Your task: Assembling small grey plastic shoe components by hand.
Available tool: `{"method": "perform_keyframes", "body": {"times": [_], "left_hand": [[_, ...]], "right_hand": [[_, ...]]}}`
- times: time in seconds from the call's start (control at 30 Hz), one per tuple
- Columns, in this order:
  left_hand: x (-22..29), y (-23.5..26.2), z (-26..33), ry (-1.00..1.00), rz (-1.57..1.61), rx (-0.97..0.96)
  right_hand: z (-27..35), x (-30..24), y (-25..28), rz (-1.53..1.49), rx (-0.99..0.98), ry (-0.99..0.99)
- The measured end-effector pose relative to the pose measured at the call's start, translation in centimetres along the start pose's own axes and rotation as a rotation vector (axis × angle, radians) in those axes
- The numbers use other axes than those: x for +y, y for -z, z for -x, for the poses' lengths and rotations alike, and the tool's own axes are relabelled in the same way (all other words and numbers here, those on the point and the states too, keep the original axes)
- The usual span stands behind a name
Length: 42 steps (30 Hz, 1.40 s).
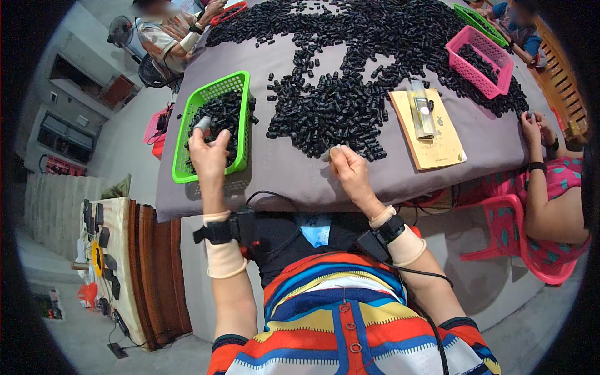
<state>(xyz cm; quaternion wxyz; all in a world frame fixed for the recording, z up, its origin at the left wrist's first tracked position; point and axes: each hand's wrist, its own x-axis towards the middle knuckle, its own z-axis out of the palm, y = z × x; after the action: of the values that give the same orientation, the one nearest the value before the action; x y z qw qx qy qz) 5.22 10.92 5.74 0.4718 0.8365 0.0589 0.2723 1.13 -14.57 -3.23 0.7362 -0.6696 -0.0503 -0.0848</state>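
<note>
My left hand hovers over the green basket, which holds several small black parts, and it pinches a small pale piece at its fingertips. My right hand rests on the grey tablecloth at the near edge of a big heap of small black parts. Its fingers are closed on a small pale item. Both wrists carry beige bands and black strapped devices.
A tan envelope with a clear tube on it lies to the right. A pink basket and another green one stand at the far right. Other people sit at the far left, far right and near right on a pink chair.
</note>
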Motion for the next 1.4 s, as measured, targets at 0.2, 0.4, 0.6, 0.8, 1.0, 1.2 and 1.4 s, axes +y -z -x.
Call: {"method": "perform_keyframes", "body": {"times": [0.2,0.4,0.6,0.8,1.0,1.2,1.4], "left_hand": [[-1.3,-1.7,1.2,-0.04,-0.301,0.034],[1.7,-5.3,4.7,-0.303,-0.221,-0.115],[2.1,-12.1,9.8,-0.058,0.042,-0.433],[2.9,-15.1,10.7,-0.183,-0.117,-0.349],[3.3,-14.8,11.3,-0.219,-0.157,-0.381],[3.0,-14.7,11.8,-0.242,-0.179,-0.345],[2.4,-14.0,11.9,-0.159,-0.138,-0.441]], "right_hand": [[-0.2,0.5,0.6,-0.099,-0.014,-0.042],[-0.9,-0.7,2.3,-0.555,0.036,-0.247],[-1.0,-0.9,2.6,-0.5,0.075,-0.191],[-1.2,-0.6,2.7,-0.474,0.089,-0.193],[-1.2,-0.4,2.6,-0.447,0.067,-0.178],[-1.2,-0.3,2.4,-0.355,0.044,-0.13],[-1.1,0.1,2.4,-0.32,0.034,-0.122]]}}
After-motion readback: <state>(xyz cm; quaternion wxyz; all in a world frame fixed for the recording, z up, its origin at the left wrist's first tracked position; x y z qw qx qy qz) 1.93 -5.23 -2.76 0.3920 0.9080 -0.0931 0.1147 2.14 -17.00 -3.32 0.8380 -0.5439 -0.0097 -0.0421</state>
